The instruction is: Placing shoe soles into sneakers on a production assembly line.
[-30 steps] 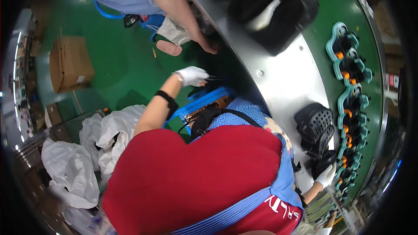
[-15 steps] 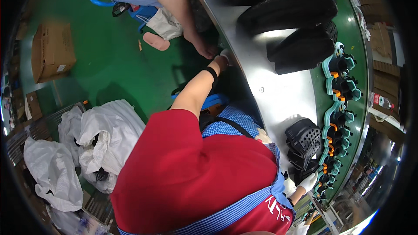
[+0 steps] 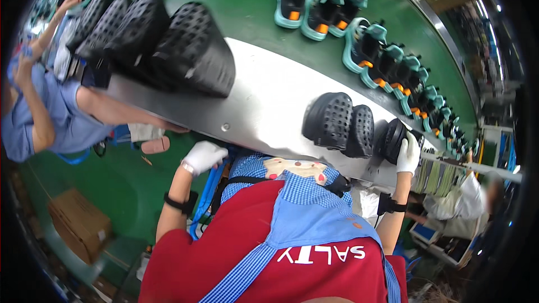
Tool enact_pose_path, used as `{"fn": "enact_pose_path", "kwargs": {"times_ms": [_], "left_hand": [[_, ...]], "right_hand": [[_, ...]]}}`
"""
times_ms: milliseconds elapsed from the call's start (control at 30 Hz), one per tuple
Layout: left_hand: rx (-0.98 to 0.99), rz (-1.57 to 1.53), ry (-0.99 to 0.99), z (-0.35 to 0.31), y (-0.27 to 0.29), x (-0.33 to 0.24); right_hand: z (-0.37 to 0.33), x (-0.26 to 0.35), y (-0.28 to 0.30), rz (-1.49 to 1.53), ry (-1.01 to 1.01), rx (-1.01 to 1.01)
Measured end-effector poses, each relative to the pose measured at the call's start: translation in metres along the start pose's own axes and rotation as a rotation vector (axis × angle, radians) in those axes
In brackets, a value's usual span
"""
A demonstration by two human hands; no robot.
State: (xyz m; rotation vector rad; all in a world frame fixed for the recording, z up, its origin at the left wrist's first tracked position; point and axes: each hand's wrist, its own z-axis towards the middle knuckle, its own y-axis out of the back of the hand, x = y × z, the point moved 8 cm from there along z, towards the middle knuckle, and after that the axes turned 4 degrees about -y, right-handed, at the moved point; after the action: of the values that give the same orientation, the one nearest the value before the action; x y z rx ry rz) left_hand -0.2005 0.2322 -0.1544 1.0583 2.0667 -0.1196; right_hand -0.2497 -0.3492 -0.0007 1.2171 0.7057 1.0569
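Note:
My right hand (image 3: 409, 154), in a white glove, grips a black clog (image 3: 391, 141) at the right end of the metal bench. Beside that clog stand more black clogs (image 3: 332, 122) with holes, pressed close together. My left hand (image 3: 204, 157), also gloved, is low beside the bench's near edge, next to a blue chair frame (image 3: 206, 193). Its fingers are loosely bent and apart, with nothing visible in them.
The metal bench (image 3: 269, 87) crosses in front of me, with large black clogs (image 3: 193, 50) stacked at its left. Teal-and-black shoes (image 3: 365, 45) line a green surface beyond. A co-worker (image 3: 39, 106) sits at the left. A cardboard box (image 3: 81, 224) stands on the floor.
My view has swung to the right and come upright. The left hand, earlier low by the bench edge at a co-worker's foot, is now near my chair. My right hand stays at the clogs.

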Motion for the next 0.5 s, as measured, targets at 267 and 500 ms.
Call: {"fn": "enact_pose_path", "kwargs": {"times_ms": [267,500], "left_hand": [[-0.701,0.503,-0.706,0.004,0.067,-0.258],[-0.887,1.089,-0.670,0.139,0.074,-0.353]], "right_hand": [[-0.018,0.000,0.020,0.086,-0.035,-0.109],[0.069,0.143,0.083,0.292,0.277,0.063]]}}
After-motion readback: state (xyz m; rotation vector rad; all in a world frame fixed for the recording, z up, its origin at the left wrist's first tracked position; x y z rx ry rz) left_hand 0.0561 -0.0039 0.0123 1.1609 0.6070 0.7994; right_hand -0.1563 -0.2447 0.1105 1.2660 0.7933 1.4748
